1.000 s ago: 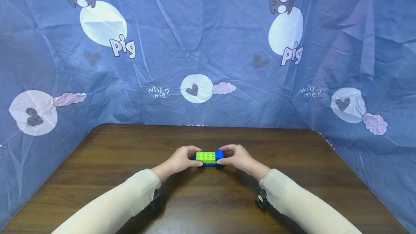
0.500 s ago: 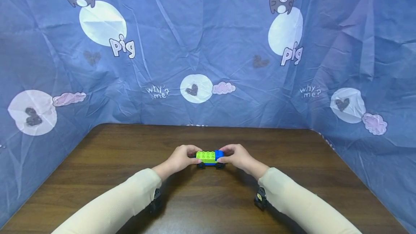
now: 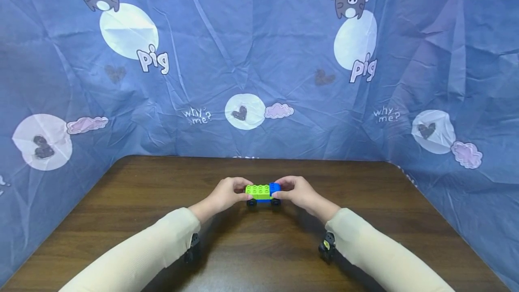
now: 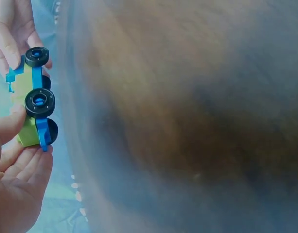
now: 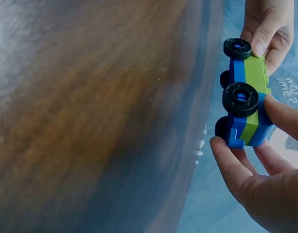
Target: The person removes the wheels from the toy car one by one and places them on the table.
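Head view — brown table (image 3: 259, 247), blue drape (image 3: 267, 48) — left fingers (image 3: 241, 180), right fingers (image 3: 286, 179) pinching toy truck (image 3: 260, 192)

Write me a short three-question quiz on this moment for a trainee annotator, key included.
1. True or false: only one hand holds the toy car.
2. The topmost block at the right hand's end is: A red; B blue; C white.
3. How many wheels show in the right wrist view?

Key: 1 false, the left hand grips it too; 2 B; 3 four.
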{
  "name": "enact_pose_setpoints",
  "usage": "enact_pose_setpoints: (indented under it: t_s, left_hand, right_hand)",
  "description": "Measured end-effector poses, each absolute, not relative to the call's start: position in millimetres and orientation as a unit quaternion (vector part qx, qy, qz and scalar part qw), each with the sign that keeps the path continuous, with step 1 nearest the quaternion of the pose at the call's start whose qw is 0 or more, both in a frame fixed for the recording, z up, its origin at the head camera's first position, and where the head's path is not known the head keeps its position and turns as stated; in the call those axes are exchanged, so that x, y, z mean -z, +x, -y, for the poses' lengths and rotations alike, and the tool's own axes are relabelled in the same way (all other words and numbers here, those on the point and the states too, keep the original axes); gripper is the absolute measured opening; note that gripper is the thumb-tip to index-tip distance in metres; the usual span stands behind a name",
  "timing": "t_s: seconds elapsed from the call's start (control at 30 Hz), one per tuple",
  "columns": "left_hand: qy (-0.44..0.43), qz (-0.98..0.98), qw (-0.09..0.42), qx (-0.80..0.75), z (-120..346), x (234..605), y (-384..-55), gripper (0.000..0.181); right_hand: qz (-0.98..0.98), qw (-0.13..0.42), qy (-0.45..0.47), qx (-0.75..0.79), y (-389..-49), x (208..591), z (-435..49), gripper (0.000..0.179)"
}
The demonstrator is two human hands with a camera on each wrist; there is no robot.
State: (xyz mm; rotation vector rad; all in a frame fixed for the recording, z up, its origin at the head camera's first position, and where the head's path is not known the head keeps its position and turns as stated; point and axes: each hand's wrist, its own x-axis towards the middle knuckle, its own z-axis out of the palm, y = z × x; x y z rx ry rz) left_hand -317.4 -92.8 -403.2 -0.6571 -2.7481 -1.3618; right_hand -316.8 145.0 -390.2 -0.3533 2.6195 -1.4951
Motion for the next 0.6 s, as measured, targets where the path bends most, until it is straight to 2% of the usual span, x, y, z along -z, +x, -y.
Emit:
enact_pose_setpoints:
  t_s: [0.6]
  left_hand:
    - [-0.232,0.866,0.007,0.443,95.6,379.7,-307.9,0.029]
  right_hand:
    - [-0.846,0.057,-0.134,0.513,-311.6,364.3,-147.8,0.036]
